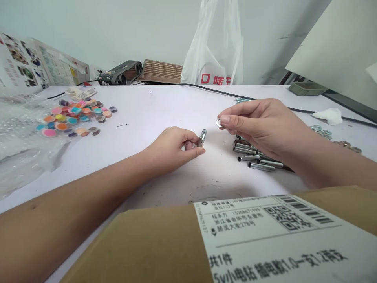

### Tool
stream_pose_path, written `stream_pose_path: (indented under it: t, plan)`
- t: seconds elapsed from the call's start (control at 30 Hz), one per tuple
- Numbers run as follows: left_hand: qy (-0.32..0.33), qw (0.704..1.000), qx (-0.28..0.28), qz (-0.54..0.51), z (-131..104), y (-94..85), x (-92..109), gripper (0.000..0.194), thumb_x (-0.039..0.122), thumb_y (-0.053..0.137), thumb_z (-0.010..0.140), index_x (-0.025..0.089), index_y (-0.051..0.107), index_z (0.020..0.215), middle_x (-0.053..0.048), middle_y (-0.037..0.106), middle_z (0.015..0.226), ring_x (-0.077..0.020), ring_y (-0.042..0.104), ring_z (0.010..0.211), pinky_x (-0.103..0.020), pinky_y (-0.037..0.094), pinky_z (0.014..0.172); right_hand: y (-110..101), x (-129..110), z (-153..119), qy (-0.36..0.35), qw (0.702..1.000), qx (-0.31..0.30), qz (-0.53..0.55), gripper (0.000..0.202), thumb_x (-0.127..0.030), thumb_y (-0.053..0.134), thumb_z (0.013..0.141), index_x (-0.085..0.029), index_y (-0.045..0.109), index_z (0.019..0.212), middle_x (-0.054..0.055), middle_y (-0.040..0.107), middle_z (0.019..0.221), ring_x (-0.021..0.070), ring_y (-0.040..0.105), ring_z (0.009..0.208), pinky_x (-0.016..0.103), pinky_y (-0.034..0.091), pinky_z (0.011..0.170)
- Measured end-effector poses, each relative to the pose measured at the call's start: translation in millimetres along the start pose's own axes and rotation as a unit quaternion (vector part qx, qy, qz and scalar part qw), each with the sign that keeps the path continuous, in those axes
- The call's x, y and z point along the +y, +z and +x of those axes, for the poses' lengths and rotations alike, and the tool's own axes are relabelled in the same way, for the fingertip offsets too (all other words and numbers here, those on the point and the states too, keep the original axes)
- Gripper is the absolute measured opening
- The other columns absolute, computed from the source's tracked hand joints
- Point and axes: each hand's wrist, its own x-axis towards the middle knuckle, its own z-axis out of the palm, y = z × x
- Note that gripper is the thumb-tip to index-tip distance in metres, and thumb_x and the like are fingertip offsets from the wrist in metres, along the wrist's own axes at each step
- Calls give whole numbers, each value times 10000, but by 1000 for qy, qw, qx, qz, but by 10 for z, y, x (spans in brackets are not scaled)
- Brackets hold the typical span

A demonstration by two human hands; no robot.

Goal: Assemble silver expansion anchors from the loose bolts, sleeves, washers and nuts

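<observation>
My left hand (181, 148) is closed around a shiny metal expansion bolt (202, 136). The bolt's threaded end points up between thumb and forefinger, and its lower part is hidden in the fingers. To its right, my right hand (250, 120) pinches a flat metal washer (218, 122) by its edge, held up apart from the bolt. Under and beside the right hand lies a pile of metal sleeves (260, 166), partly covered by the hand. Behind the right wrist are small metal nuts or washers (322, 131) and some brass-coloured rings (347, 145).
A cardboard box (141, 239) with a shipping label fills the front edge. Colourful round pieces (61, 125) lie on bubble wrap (23, 153) at left. A black cable (212, 91) crosses behind, near a white plastic bag (212, 51) and a green tray (308, 89).
</observation>
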Motion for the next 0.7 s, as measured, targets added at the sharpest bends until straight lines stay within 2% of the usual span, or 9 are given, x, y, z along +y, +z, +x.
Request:
stream_pose_path:
  t: [0.1,0.2,0.33,0.47,0.63,0.7]
  plan:
    - [-1,1000,0,-4,0,10,3,234,369,561,798,155,626,730,33,519,604,-65,383,530,-227,295,538,79,-26,35,6,1000,-23,-20,354,-489,717,697,-219,711,925,21,588,724,62,384,515,236,255,432]
    - [0,1000,4,-12,2,18,1,223,366,573,791,156,637,750,34,530,607,-66,392,526,-230,297,538,129,-54,49,14,999,-37,-32,367,-510,710,695,-217,710,916,-7,529,618,32,232,426,243,157,389]
    - [1,1000,0,-6,6,21,-5,238,370,572,796,151,613,712,35,516,596,-67,383,527,-230,292,534,149,-58,47,-1,999,-38,-14,378,-538,696,695,-223,709,904,5,549,657,43,294,447,245,174,395]
    - [0,1000,2,-7,7,25,-17,226,376,575,795,160,622,743,44,522,601,-62,382,525,-225,293,538,160,-87,34,-30,997,-56,-49,345,-530,672,723,-234,724,892,0,538,627,44,331,462,245,236,434]
    - [11,1000,-3,-8,9,23,-21,222,349,570,807,151,596,709,47,501,583,-60,376,521,-220,291,542,132,-175,2,7,994,-28,-102,342,-521,690,707,-228,732,879,-5,533,610,34,253,430,246,187,407]
    - [14,1000,-1,-10,9,20,-24,235,342,571,806,145,575,679,43,511,591,-62,379,525,-220,292,543,53,-206,-35,11,992,13,-128,300,-495,702,704,-233,737,846,-2,544,602,43,301,445,245,216,424]
